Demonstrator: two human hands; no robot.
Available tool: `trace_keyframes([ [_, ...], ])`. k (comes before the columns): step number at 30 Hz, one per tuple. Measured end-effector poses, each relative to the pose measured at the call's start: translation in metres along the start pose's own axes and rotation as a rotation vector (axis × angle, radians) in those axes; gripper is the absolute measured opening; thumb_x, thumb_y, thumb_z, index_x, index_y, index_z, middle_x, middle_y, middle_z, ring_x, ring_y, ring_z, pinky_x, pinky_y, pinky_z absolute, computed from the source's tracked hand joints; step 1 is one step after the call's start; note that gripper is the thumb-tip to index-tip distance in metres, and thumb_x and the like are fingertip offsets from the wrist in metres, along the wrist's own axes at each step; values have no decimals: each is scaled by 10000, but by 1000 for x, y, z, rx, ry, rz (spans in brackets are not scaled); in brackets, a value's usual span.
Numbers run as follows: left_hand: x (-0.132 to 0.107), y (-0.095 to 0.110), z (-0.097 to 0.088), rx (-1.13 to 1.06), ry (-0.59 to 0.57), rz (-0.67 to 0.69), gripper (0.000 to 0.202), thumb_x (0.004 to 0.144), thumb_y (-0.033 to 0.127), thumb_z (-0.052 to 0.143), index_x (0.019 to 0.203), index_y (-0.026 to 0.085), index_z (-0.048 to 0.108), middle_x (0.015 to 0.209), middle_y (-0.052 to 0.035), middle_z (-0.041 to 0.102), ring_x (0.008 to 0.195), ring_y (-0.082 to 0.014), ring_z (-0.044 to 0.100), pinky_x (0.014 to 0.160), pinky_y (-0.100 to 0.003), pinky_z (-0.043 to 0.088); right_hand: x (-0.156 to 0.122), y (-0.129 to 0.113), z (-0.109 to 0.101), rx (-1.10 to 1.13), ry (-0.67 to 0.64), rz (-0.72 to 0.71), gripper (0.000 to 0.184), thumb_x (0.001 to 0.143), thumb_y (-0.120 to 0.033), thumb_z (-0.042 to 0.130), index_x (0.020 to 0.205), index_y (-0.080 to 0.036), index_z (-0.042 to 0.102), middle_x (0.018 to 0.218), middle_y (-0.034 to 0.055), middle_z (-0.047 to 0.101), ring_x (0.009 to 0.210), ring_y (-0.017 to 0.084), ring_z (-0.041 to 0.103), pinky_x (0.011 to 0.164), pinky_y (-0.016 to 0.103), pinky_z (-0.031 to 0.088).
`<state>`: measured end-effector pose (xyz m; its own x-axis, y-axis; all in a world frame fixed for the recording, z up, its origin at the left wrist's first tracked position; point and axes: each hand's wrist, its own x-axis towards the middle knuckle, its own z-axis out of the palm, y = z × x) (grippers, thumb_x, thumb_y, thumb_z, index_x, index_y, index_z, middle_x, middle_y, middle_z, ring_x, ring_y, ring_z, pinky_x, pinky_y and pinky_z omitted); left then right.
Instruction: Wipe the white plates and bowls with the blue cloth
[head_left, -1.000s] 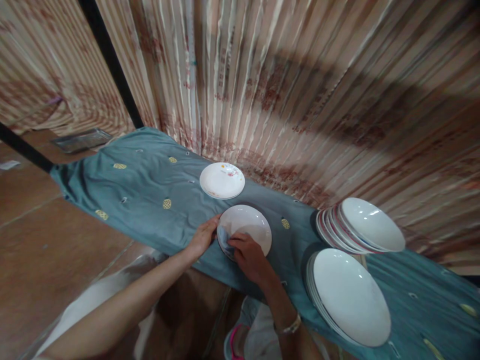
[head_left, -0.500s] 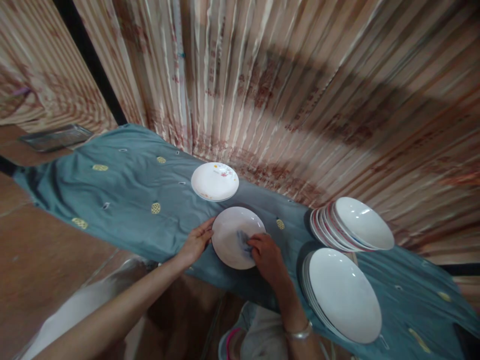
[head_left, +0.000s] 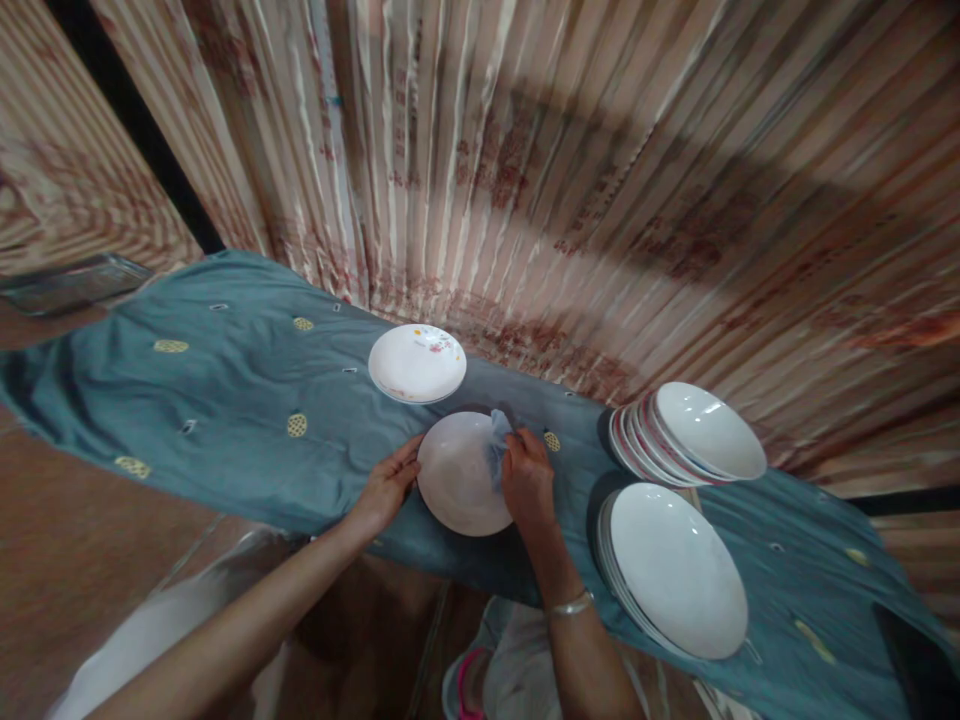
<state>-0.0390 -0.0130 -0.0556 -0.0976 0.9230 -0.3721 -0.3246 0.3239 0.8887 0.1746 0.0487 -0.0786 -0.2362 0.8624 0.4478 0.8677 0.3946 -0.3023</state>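
Observation:
A plain white plate [head_left: 454,480] lies on the teal cloth in front of me. My left hand [head_left: 386,487] grips its left rim, thumb on top and fingers along the edge. Bunched in my right hand [head_left: 529,477] is a pale bluish cloth [head_left: 497,445], pressed against the plate's right upper side. Just beyond this plate sits a white plate with a floral print [head_left: 417,365], and there seems to be another beneath it. Neither hand touches that one.
A stack of white plates [head_left: 679,570] stands near right, with a stack of red-patterned bowls or plates [head_left: 709,435] behind it. The teal cloth [head_left: 232,400] covers a long narrow table against a striped curtain [head_left: 465,150]. A dark flat object [head_left: 911,655] lies far right.
My right hand has moved the cloth from the plate's middle up to its right rim. My left hand keeps its hold on the left rim. The view has shifted slightly.

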Motion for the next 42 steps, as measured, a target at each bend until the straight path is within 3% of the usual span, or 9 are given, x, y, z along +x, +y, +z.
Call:
trace_keyframes([
  [5,0,-2,1,-26,-18,15,746,604,450,752,1283,152,666,1151,-109,756,1051,-301,685,920,-394,515,10,1,12,11,-70,57,360,975,-138,372,1191,-150,659,1262,201,627,1143,288,593,971,443,481],
  [14,6,-7,-3,-5,-21,12,726,602,448,780,1265,170,680,1127,-93,766,1063,-322,680,924,-410,517,24,-22,17,26,-98,39,388,982,-121,314,1191,-142,641,1173,179,631,1027,263,585,942,423,492],
  [24,7,-11,-8,-24,-89,56,613,666,390,744,1251,215,689,1215,-83,736,1183,-318,634,1021,-454,488,26,-46,25,79,-158,-118,501,921,-28,319,1363,-92,546,1304,197,597,1182,270,538,1043,462,445],
  [32,6,-11,-7,-40,-90,65,626,674,349,726,1279,193,672,1254,-91,720,1280,-328,579,1041,-447,483,23,-53,28,149,-201,-213,506,929,-32,329,1381,-79,551,1400,187,584,1303,253,512,1117,458,402],
  [38,9,-14,-8,-17,-60,81,647,653,362,738,1269,172,679,1243,-105,722,1251,-330,590,1029,-450,483,18,-65,19,256,-260,-278,526,916,-49,356,1400,-105,555,1449,170,564,1345,254,498,1142,475,386],
  [42,7,-8,-7,-1,-61,34,636,645,346,727,1258,180,686,1161,-82,749,1092,-294,658,937,-401,513,15,-71,14,331,-281,-304,494,943,-90,352,1386,-101,568,1445,166,567,1336,244,510,1149,460,387],
])
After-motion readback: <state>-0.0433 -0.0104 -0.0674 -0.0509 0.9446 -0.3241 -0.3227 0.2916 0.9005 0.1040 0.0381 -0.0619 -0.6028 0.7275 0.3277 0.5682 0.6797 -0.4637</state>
